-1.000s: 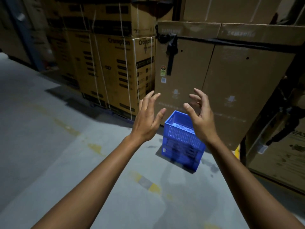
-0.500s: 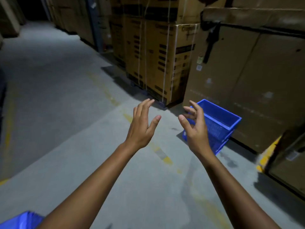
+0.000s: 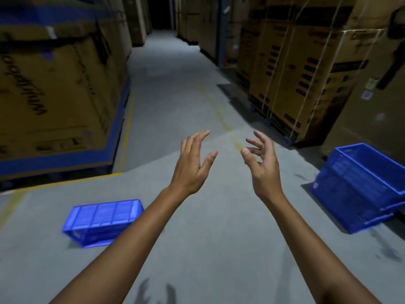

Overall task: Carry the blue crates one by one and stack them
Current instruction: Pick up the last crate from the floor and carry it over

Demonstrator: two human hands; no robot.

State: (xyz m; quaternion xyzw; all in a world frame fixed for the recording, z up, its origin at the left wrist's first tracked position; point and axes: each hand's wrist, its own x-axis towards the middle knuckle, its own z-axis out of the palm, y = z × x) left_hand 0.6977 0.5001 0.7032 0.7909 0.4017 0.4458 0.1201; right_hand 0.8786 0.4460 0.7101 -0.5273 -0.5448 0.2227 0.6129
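- Left hand [image 3: 192,165] and right hand [image 3: 263,165] hover empty, fingers spread.
- One blue plastic crate [image 3: 103,221] lies overturned on the grey concrete floor [image 3: 197,227], left.
- Upright blue plastic crates [image 3: 361,189] sit nested right, beside strapped cardboard boxes [image 3: 306,73].

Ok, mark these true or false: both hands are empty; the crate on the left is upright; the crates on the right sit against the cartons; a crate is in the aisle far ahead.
1. Both hands are empty. True: the left hand and right hand hold nothing, fingers spread.
2. The left crate stands upright. False: it lies upside down, base up.
3. The stacked crates sit on the floor by the cartons. True.
4. A crate stands far down the aisle. False: none shows there.
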